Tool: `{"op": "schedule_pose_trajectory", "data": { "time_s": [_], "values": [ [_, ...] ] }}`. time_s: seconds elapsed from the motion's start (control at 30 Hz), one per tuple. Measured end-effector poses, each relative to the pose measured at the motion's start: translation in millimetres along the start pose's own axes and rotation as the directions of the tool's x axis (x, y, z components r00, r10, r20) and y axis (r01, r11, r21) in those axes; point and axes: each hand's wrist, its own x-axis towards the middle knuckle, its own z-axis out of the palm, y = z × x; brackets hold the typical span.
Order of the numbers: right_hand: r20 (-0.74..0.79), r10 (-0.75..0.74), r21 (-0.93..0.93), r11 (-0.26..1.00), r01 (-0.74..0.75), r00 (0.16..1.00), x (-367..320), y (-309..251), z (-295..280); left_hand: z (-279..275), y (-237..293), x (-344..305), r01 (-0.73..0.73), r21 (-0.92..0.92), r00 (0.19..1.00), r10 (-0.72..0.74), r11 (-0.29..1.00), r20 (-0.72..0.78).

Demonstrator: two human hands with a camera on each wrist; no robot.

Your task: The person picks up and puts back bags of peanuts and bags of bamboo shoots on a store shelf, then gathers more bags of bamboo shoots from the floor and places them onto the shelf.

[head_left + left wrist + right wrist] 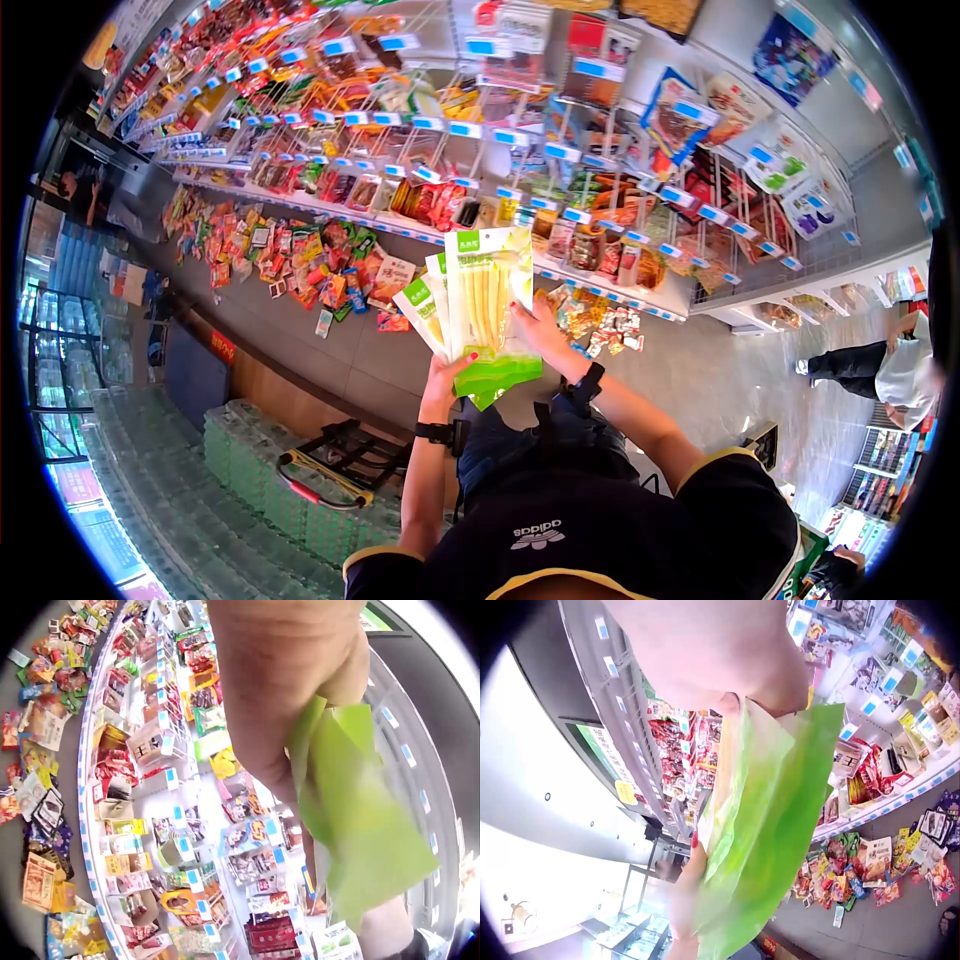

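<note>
In the head view, several flat clear-and-green packets with pale yellow strips inside are held fanned in front of the body. My left hand grips their lower left side, its red-nailed thumb over the front. On the right edge, my right hand pinches the front packet with the thumb on its face. The left wrist view has the left hand above a bright green packet end. Green wrapping hangs below the right hand in the right wrist view, and the left thumb shows beyond it.
Shelves of hanging snack bags with blue-and-white tags stand ahead. Many snack packs lie strewn on the floor before them. A folded cart and wrapped bottle packs are at left. Another person stands at far right.
</note>
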Motion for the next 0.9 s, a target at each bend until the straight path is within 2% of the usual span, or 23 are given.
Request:
{"op": "schedule_pose_trajectory", "data": {
  "time_s": [0.1,0.13,0.2,0.27,0.33,0.4,0.47,0.53,0.57,0.6,0.67,0.77,0.8,0.83,0.9],
  "values": [
    [-0.005,0.122,0.038,0.992,-0.121,0.993,7,-14,66,-67,30,3,0.025,-0.019,1.000,-0.025,1.000,0.014],
    [-0.020,0.101,0.010,0.995,-0.101,0.995,11,-28,82,-85,43,2,0.036,-0.022,0.998,-0.035,0.999,0.046],
    [0.030,0.218,0.049,0.974,-0.219,0.976,23,-60,100,-108,63,5,0.047,-0.025,0.997,-0.045,0.999,0.065],
    [0.153,0.469,0.165,0.856,-0.490,0.870,34,-136,98,-124,77,10,0.061,-0.009,0.996,-0.060,0.998,0.063],
    [0.090,0.179,0.038,0.982,-0.183,0.980,32,-91,113,-135,82,19,0.078,-0.022,0.995,-0.076,0.997,0.069],
    [0.071,0.072,0.041,0.996,-0.075,0.995,34,-84,112,-139,84,28,0.110,-0.043,0.990,-0.106,0.993,0.091],
    [0.049,0.142,0.205,0.968,-0.149,0.989,42,-110,105,-140,91,36,0.167,-0.052,0.979,-0.159,0.985,0.125],
    [0.000,0.139,0.360,0.924,-0.129,0.990,52,-111,102,-135,91,52,0.156,-0.036,0.976,-0.148,0.987,0.161],
    [0.009,0.378,0.446,0.827,-0.342,0.926,57,-112,89,-131,90,59,0.151,-0.027,0.974,-0.144,0.988,0.177],
    [0.018,0.594,0.546,0.667,-0.506,0.804,63,-113,77,-127,89,70,0.161,-0.013,0.966,-0.155,0.987,0.205],
    [-0.095,0.610,0.640,0.643,-0.421,0.787,75,-155,67,-100,104,86,0.145,0.013,0.959,-0.144,0.989,0.242],
    [-0.209,0.621,0.681,0.647,-0.344,0.755,91,-168,45,-79,108,123,0.108,0.116,0.933,-0.141,0.987,0.332],
    [-0.234,0.586,0.677,0.671,-0.303,0.776,97,-163,38,-72,107,134,0.088,0.154,0.921,-0.139,0.984,0.364],
    [-0.258,0.552,0.673,0.692,-0.262,0.793,103,-154,31,-65,107,144,0.142,0.130,0.930,-0.177,0.981,0.321],
    [-0.247,0.568,0.643,0.702,-0.306,0.785,115,-135,22,-57,109,160,0.243,0.080,0.940,-0.256,0.967,0.227]
  ]
}}
